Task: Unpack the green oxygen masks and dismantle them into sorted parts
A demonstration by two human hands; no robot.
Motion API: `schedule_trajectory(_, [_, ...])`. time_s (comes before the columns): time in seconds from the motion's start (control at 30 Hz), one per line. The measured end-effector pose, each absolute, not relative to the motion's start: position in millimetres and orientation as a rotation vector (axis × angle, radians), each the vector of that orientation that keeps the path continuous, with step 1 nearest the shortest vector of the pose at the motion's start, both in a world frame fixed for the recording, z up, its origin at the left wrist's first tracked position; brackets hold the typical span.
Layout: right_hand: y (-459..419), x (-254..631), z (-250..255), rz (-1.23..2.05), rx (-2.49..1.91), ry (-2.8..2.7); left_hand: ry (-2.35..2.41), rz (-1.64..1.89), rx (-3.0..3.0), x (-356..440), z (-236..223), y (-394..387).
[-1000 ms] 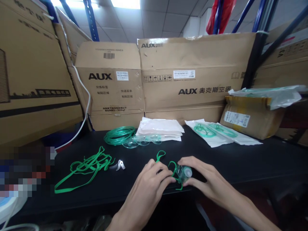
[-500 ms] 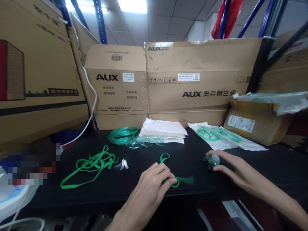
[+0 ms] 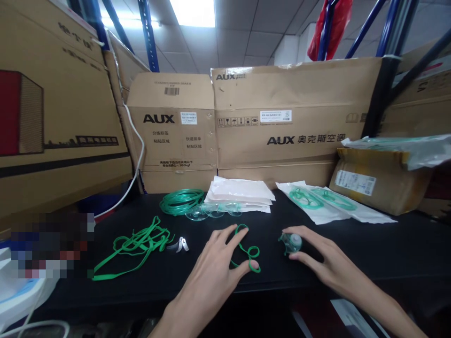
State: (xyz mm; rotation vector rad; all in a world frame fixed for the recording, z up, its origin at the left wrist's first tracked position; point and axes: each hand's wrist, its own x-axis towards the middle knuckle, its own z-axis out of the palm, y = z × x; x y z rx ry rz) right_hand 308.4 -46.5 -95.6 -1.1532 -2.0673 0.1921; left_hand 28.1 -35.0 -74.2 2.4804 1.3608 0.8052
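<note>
My left hand [image 3: 214, 267] lies on the black table [image 3: 387, 249] with its fingers spread. Its forefinger and thumb touch the two ends of a short green elastic strap [image 3: 248, 251], which curls between them. My right hand [image 3: 319, 260] is curled around a small clear-green mask piece [image 3: 291, 242], with thumb and forefinger on either side of it. The two hands are a little apart near the table's front edge.
A tangle of green straps [image 3: 134, 246] and a small metal clip [image 3: 180, 244] lie to the left. Behind are coiled green tubing [image 3: 181, 201], clear masks [image 3: 211, 210], stacked white pouches [image 3: 243, 191] and sealed packs [image 3: 317, 199]. Cardboard boxes [image 3: 282, 117] wall the back and sides.
The hands have drawn apart. The strap has come off the mask piece and stays under my left hand, whose fingers have spread. My right hand moved right with the mask piece, then back a little.
</note>
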Motion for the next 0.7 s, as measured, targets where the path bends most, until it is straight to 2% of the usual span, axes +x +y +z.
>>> schedule_trajectory(0.13, [-45.7,313.3,-101.9,0.173,-1.147,-2.081,1.187,0.741,2.493,30.9,-71.4,-35.6])
schedule_trajectory(0.33, [-43.5,312.9,-110.6,0.12,-1.114,-2.044,1.121,0.905,2.557,19.3,-52.3,-41.6])
schedule_trajectory(0.53, [-44.0,310.9,-107.8,0.139,-1.105,-2.076,1.518,1.293,2.638,-53.3,0.2,-28.8])
schedule_trajectory(0.6, [-43.8,311.3,-107.1,0.146,-1.115,-2.092,1.732,1.261,2.62,-88.6,0.1,-18.8])
schedule_trajectory(0.7, [-44.4,311.9,-106.0,0.143,-1.131,-2.103,1.935,0.958,2.634,-136.8,-16.2,-4.9])
